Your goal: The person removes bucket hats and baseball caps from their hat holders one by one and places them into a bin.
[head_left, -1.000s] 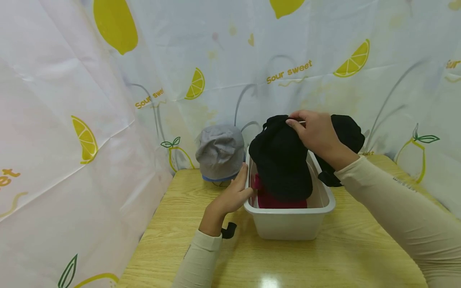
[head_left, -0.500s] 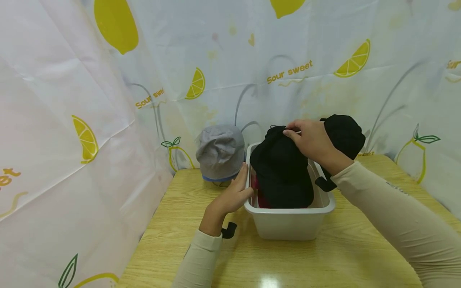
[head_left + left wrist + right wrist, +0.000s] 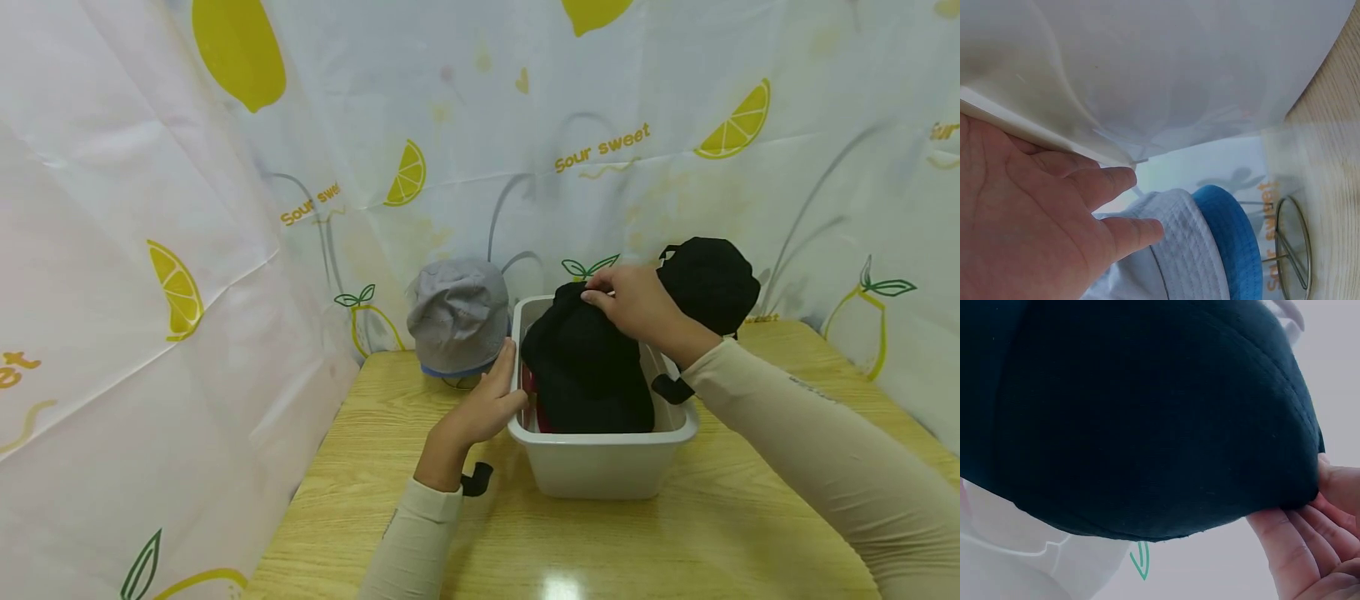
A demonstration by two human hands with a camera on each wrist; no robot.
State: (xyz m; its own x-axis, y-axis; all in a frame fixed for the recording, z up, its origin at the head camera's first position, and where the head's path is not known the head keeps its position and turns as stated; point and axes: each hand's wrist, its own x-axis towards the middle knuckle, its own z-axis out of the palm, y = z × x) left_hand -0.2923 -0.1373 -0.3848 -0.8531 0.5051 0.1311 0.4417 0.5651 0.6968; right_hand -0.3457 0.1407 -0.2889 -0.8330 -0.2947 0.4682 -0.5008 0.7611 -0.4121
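In the head view, my right hand (image 3: 633, 304) pinches a black baseball cap (image 3: 588, 367) at the back of its crown. The cap hangs brim-forward within the white plastic bin (image 3: 600, 467). In the right wrist view, thumb and fingers (image 3: 1282, 544) grip the cap's edge. Beneath the black cap a strip of dark red cloth (image 3: 529, 382) shows; the rest is hidden. My left hand (image 3: 483, 404) rests against the bin's left rim with its fingers extended. Close by those fingers, a grey bucket hat (image 3: 1179, 244) with a blue underside appears in the left wrist view.
The grey hat (image 3: 459, 317) sits on a wire stand (image 3: 1294, 244) left of the bin. Behind my right hand, another black cap (image 3: 708, 283) stands at the back right. A lemon-print curtain (image 3: 450, 108) hangs behind the wooden table (image 3: 360, 500).
My right hand has lowered the black cap further into the bin, moving slightly left and toward me. The cap now covers most of the red cloth. My left hand has stayed on the bin.
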